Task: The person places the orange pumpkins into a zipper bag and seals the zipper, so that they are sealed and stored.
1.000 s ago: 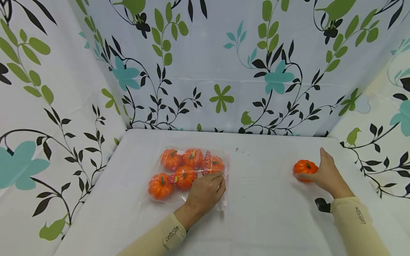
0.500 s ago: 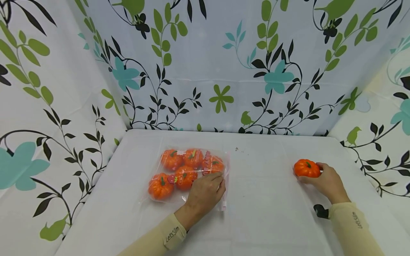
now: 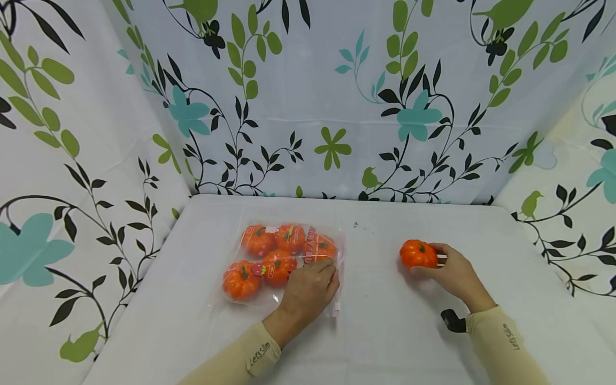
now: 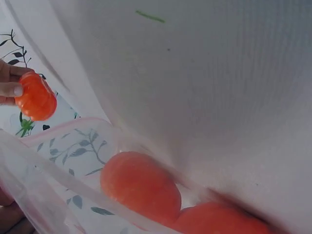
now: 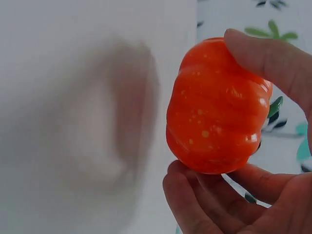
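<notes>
A small orange toy pumpkin (image 3: 417,254) with a green stem is gripped between the thumb and fingers of my right hand (image 3: 452,270). In the right wrist view the pumpkin (image 5: 217,109) is held off the white surface, its shadow beside it. On the left lies a clear zip bag (image 3: 300,243) with pink print, holding several more orange pumpkins (image 3: 242,280). My left hand (image 3: 308,289) pinches the bag's edge at its right, open side; its fingertips are partly hidden. Two bagged pumpkins (image 4: 141,187) appear through the plastic in the left wrist view.
A white-covered table (image 3: 375,331) lies under everything. Cloth with leaf and flower prints (image 3: 298,107) hangs behind and on both sides. A black wrist camera (image 3: 453,321) sticks out beside the right sleeve.
My right hand has closed on the pumpkin, lifted it and carried it left toward the bag. The left hand and the bag stay where they were.
</notes>
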The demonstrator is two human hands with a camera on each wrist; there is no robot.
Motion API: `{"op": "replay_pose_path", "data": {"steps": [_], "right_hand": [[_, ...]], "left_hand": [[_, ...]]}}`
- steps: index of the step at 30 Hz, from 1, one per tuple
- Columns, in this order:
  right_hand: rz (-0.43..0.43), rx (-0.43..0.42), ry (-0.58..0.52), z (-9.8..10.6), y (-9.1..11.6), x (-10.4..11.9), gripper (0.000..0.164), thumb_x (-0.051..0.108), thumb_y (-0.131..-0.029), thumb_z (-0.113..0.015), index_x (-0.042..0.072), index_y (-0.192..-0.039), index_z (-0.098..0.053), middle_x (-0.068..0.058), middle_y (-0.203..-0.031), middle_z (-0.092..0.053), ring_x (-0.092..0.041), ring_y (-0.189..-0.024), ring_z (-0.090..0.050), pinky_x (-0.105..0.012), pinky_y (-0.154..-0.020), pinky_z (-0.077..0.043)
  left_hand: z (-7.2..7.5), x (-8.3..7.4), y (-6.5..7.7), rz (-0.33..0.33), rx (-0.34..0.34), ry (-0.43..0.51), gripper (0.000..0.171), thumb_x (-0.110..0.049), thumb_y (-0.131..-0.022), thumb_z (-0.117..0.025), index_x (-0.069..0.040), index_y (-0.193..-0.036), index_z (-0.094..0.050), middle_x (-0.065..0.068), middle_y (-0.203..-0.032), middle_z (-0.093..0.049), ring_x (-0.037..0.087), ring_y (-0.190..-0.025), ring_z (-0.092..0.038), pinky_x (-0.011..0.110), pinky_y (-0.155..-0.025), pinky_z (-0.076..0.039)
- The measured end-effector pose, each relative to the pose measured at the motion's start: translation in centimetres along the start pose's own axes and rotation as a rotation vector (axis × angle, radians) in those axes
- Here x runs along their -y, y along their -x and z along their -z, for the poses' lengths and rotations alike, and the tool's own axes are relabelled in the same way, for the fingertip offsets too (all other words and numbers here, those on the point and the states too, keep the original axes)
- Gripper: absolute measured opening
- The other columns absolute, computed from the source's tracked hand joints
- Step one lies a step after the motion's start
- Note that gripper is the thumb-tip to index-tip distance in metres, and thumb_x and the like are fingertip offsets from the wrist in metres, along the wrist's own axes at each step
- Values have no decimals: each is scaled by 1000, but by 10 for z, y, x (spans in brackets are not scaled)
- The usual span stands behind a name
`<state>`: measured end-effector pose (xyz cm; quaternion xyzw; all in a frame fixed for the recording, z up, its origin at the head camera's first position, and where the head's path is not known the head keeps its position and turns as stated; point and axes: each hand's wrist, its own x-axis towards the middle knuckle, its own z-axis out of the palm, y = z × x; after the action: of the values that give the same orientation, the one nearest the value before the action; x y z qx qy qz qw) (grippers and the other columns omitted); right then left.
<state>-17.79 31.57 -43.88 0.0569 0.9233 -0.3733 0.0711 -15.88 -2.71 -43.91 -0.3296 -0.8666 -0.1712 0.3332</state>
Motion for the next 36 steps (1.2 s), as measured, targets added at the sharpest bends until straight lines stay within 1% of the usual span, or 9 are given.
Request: {"op": "replay_pose_path", "data": {"steps": [4, 6, 9, 13, 19, 25, 30, 33, 36], "right_hand": [[94, 47, -62, -22, 5, 27, 91, 49, -81, -83, -3, -146, -45, -25, -137, -55, -40, -118, -58, -51, -90, -55], [135, 80, -98, -33, 8, 41, 86, 46, -80, -84, -1, -143, -49, -22, -135, -58, -37, -115, -60, -49, -89, -55], [170, 143, -166, -49, 11, 60, 80, 42, -80, -85, 2, -141, -52, -16, -133, -59, -32, -112, -62, -48, -90, -56], [186, 217, -249, -65, 14, 79, 74, 38, -79, -86, 4, -138, -56, -12, -128, -62, -27, -108, -64, -47, -90, -56], [193, 280, -287, -87, 12, 90, 68, 37, -80, -85, 6, -135, -60, -7, -121, -65, -22, -101, -65, -43, -90, -55], [222, 320, -295, -104, 11, 95, 69, 36, -80, -86, 4, -135, -59, -6, -119, -65, -23, -101, -66, -43, -91, -55], [241, 315, -289, -115, 12, 100, 69, 32, -80, -86, 2, -135, -58, -6, -119, -65, -24, -103, -65, -43, -90, -55], [247, 292, -275, -121, 14, 102, 70, 31, -78, -87, 4, -136, -57, -6, -122, -64, -22, -103, -65, -40, -88, -56], [270, 257, -236, -127, 15, 105, 69, 30, -77, -88, 7, -134, -58, -5, -126, -62, -20, -103, -64, -36, -85, -57]], "left_hand": [[0, -1, 1, 2, -13, -6, 13, -12, -81, -82, -3, -90, -78, 7, -95, -77, 18, -81, -75, 29, -70, -60], [0, -2, 1, 5, -24, -2, 13, -11, -81, -82, -2, -90, -78, 7, -95, -77, 18, -81, -75, 30, -70, -60], [1, -2, 1, 10, -42, -7, 13, -11, -81, -82, -2, -90, -79, 8, -94, -77, 19, -80, -75, 30, -70, -61], [4, -3, 0, 15, -57, -23, 14, -12, -81, -81, -2, -90, -79, 8, -95, -77, 20, -82, -75, 32, -72, -61], [8, -5, 0, 33, -52, -7, 13, -12, -82, -81, -1, -90, -78, 11, -98, -77, 23, -86, -76, 33, -73, -61], [8, -6, 1, 20, -80, -9, 13, -10, -79, -83, -1, -86, -77, 11, -95, -77, 22, -83, -76, 33, -71, -61], [8, -6, 2, 0, -104, -40, 13, -12, -79, -83, -3, -87, -78, 9, -96, -77, 21, -82, -75, 33, -71, -61], [10, -6, 2, -22, -99, -59, 16, -13, -78, -84, -2, -88, -78, 9, -98, -76, 20, -83, -75, 32, -72, -61], [11, -6, 2, -48, -81, -80, 18, -13, -78, -84, -1, -89, -77, 10, -100, -76, 19, -86, -75, 31, -74, -60]]}}
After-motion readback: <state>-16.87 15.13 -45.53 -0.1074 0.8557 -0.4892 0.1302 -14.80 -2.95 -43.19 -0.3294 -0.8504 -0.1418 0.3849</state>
